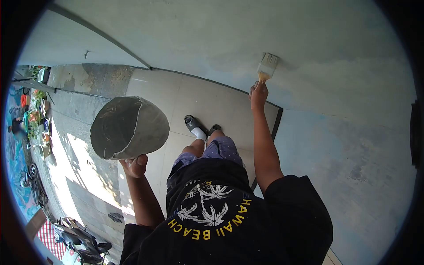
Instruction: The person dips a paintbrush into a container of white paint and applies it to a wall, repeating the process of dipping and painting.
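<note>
My left hand (135, 166) grips the lower edge of a rounded grey paint container (152, 128), its fingers partly hidden behind it. The container looks coated in grey, with a darker inside showing on its left half. In my right hand (259, 95) is a flat paintbrush (267, 66), held by its wooden handle. Its wide, pale bristles touch or nearly touch the grey-green wall (327, 53). Around the brush the wall has darker and lighter patches.
My sandalled feet (196, 126) stand on pale floor tiles (163, 92) beside the wall's dark base edge. A rough concrete strip (95, 79) and sunlit paving lie to the left. Farther off are potted plants (35, 115), parked motorbikes (79, 238) and a person (17, 128).
</note>
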Available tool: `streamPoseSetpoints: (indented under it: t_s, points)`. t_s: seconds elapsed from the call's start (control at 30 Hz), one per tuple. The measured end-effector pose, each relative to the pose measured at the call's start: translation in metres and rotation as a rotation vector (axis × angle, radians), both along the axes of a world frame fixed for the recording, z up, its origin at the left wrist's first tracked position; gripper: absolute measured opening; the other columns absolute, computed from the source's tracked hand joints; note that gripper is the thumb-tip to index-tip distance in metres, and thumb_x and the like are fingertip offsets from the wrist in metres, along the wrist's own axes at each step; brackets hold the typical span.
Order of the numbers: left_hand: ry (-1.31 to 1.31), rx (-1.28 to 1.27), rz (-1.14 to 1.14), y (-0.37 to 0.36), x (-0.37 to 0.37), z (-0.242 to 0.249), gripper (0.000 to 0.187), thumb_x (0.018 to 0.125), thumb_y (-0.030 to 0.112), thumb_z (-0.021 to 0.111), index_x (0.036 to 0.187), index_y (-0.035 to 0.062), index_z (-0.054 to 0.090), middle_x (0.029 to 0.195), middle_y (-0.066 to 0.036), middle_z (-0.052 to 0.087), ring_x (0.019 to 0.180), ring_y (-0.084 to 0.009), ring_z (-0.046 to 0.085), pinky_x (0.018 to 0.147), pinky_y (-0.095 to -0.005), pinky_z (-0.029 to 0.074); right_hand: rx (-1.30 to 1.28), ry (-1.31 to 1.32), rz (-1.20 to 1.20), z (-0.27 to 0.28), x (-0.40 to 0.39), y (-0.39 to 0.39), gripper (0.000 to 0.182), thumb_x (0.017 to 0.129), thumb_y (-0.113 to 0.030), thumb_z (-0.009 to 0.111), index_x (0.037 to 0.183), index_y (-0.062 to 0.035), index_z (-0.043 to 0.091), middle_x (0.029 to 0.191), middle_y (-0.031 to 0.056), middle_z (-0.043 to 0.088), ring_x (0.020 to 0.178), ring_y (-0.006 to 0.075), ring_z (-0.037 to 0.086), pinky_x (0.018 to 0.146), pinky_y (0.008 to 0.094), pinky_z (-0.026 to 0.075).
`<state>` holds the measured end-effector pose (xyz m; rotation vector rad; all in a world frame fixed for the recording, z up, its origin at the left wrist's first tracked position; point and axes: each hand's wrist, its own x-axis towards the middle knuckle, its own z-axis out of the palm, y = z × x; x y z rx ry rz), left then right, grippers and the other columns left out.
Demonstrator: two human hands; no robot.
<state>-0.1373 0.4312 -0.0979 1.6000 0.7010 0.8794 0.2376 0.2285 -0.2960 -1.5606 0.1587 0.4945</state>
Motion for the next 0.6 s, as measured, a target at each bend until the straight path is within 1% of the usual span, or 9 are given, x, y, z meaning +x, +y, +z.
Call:
streamPoseSetpoints:
  t_s: [0.1,0.17,0.23,0.27,0.3,0.37,0.4,0.47,0.6]
  points:
    - [-0.009,0.023,-0.039,-0.003,0.008,-0.004,0.088,0.074,0.057,0.074,0.133,-0.0013,0.046,0.128,-0.013,0.055,0.115,-0.0264,0.053,0.098,-0.0391,0.04,-0.118,0.142,0.078,-0.036,0.019,0.007,0.042,0.102,-0.045,0.036,0.076,-0.0117,0.043,0.056,-0.0028,0.039,0.04,0.0086,0.033,0.037,0.0246,0.026]
    - [0.006,0.022,-0.065,-0.007,0.008,-0.009,0.085,0.073,0.055,0.076,0.131,-0.0012,0.046,0.125,-0.012,0.056,0.111,-0.0254,0.055,0.095,-0.0373,0.042,-0.196,0.19,0.058,-0.049,0.02,0.007,0.044,0.101,-0.047,0.036,0.077,-0.0104,0.043,0.056,-0.0013,0.038,0.041,0.0102,0.031,0.038,0.0262,0.027]
    - [0.03,-0.04,-0.099,-0.015,0.011,-0.004,0.085,0.073,0.054,0.076,0.13,-0.0016,0.047,0.122,-0.012,0.057,0.109,-0.0244,0.056,0.094,-0.0365,0.043,-0.323,0.704,0.146,-0.058,0.024,-0.003,0.047,0.101,-0.049,0.036,0.077,-0.0094,0.042,0.057,0.0006,0.037,0.042,0.0119,0.028,0.039,0.0275,0.027]
    - [0.045,-0.095,-0.119,-0.019,0.014,-0.001,0.084,0.073,0.053,0.077,0.128,-0.002,0.047,0.12,-0.011,0.057,0.107,-0.0234,0.056,0.092,-0.0356,0.043,-0.408,0.746,0.127,-0.062,0.027,-0.001,0.048,0.1,-0.05,0.036,0.078,-0.0082,0.044,0.059,0.0019,0.038,0.043,0.0132,0.025,0.041,0.0274,0.028]
    - [0.037,-0.081,-0.119,-0.02,0.013,-0.001,0.084,0.073,0.053,0.077,0.128,-0.002,0.047,0.12,-0.011,0.057,0.107,-0.0234,0.056,0.092,-0.0356,0.043,-0.396,0.736,0.129,-0.059,0.032,0.001,0.048,0.1,-0.05,0.036,0.078,-0.0082,0.044,0.059,0.0019,0.038,0.043,0.0132,0.025,0.041,0.0274,0.028]
    - [0.099,-0.1,-0.192,-0.026,0.003,-0.004,0.085,0.072,0.052,0.078,0.128,-0.0027,0.046,0.117,-0.011,0.058,0.105,-0.0221,0.056,0.09,-0.0346,0.044,-0.137,0.584,0.152,-0.05,0.041,0.007,0.049,0.102,-0.047,0.035,0.076,-0.0066,0.043,0.057,-0.001,0.038,0.042,0.0124,0.031,0.041,0.0306,0.029]
    - [0.124,-0.121,-0.17,-0.029,-0.003,-0.003,0.088,0.071,0.053,0.078,0.129,-0.0034,0.044,0.119,-0.012,0.057,0.106,-0.0227,0.056,0.091,-0.035,0.044,-0.129,0.579,0.155,-0.035,0.034,0.011,0.049,0.102,-0.047,0.035,0.076,-0.0066,0.043,0.057,-0.001,0.038,0.042,0.0124,0.031,0.041,0.0306,0.029]
    - [0.072,-0.096,-0.117,-0.035,0.0,0.01,0.088,0.071,0.052,0.078,0.13,-0.0036,0.043,0.119,-0.012,0.056,0.106,-0.023,0.056,0.091,-0.0351,0.044,-0.083,0.229,0.102,0.024,0.009,0.015,0.042,0.103,-0.042,0.034,0.079,-0.0089,0.044,0.056,-0.0023,0.037,0.042,0.0099,0.031,0.039,0.0283,0.028]
    - [0.023,-0.121,-0.007,-0.039,-0.011,0.014,0.09,0.071,0.051,0.077,0.131,-0.0042,0.039,0.121,-0.012,0.055,0.108,-0.0241,0.055,0.093,-0.036,0.044,0.122,0.007,0.02,0.065,-0.015,0.01,0.033,0.104,-0.037,0.034,0.082,-0.0136,0.043,0.057,-0.0048,0.038,0.042,0.0055,0.032,0.038,0.0233,0.028]
